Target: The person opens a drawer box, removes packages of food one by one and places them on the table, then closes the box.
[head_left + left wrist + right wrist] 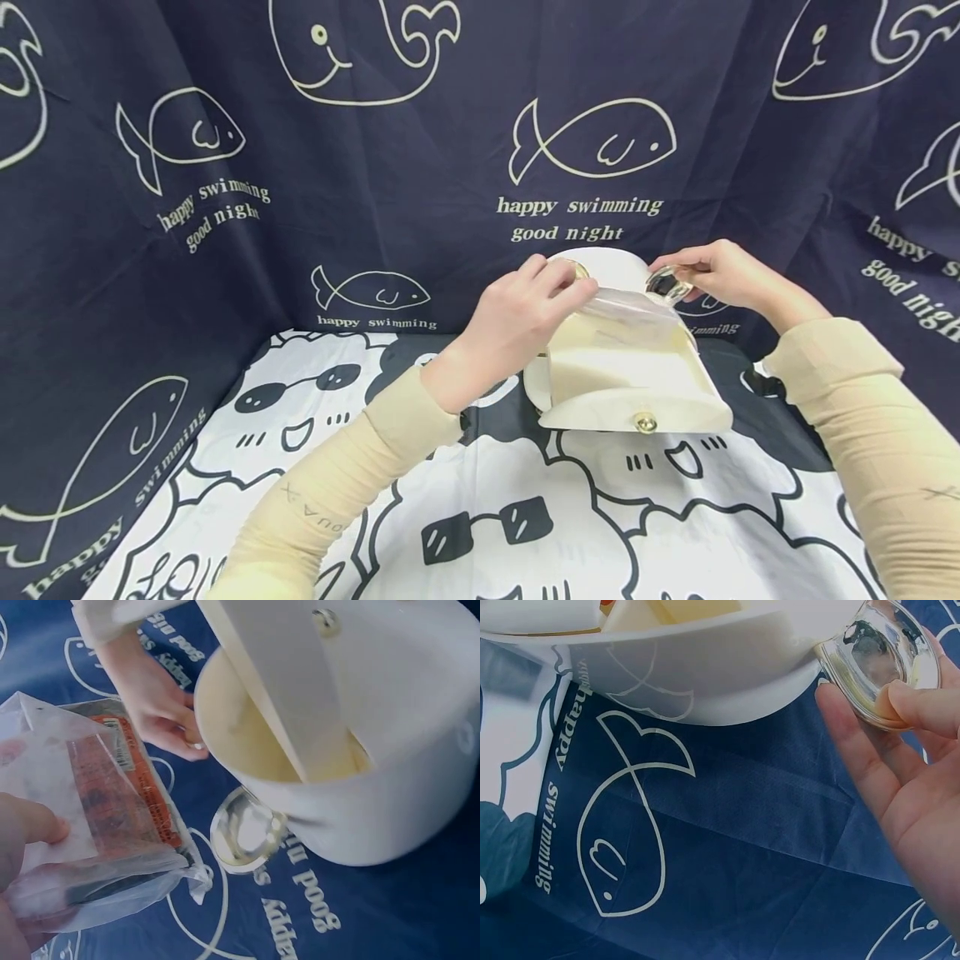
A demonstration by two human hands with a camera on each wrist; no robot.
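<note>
A white box (600, 260) with a rounded back, a cream inside and two shiny gold round ears stands tilted before the backdrop. Its front panel (592, 410) hangs forward, with a small gold knob (645, 422). My left hand (517, 312) pinches a clear plastic packet (97, 802) with an orange barcoded label, held over the box's opening beside the left gold ear (247, 830). With thumb and fingers, my right hand (723, 271) grips the right gold ear (881, 660). What lies deeper in the box is hidden.
A dark blue curtain (450, 183) with fish drawings rises close behind the box. Beneath lies a white and dark cloth (510, 475) with cartoon faces, stretching to the left and front.
</note>
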